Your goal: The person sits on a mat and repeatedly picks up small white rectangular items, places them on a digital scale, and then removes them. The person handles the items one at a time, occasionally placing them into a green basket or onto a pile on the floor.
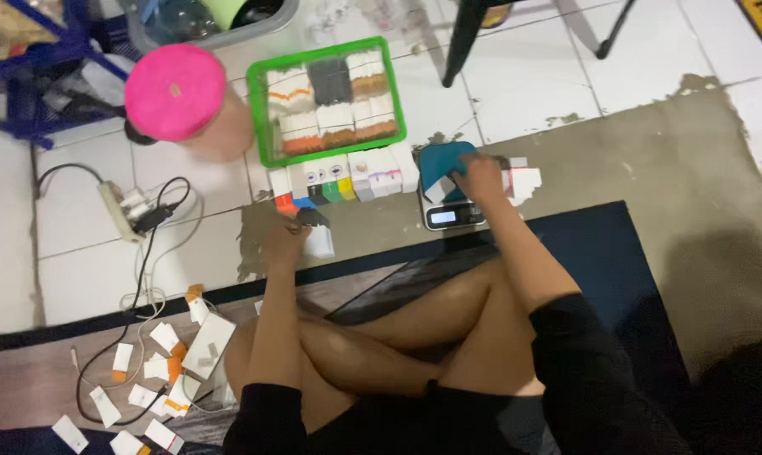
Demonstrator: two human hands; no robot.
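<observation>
The right hand (pixel 480 175), right of frame centre, had its fingers pinched on a teal cloth-like sheet (pixel 442 165) lying over a small grey digital scale (pixel 451 212). The left hand (pixel 287 234), at centre, closed its fingers on a small dark object (pixel 312 217) above a white box (pixel 319 243). Above stood a row of white cartons (pixel 347 179) and a green plastic basket (pixel 261 126).

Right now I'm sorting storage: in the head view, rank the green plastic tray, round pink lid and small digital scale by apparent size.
1. Green plastic tray
2. Round pink lid, though it stands higher, nearer the camera
3. Small digital scale, partly covered by the right hand
</observation>
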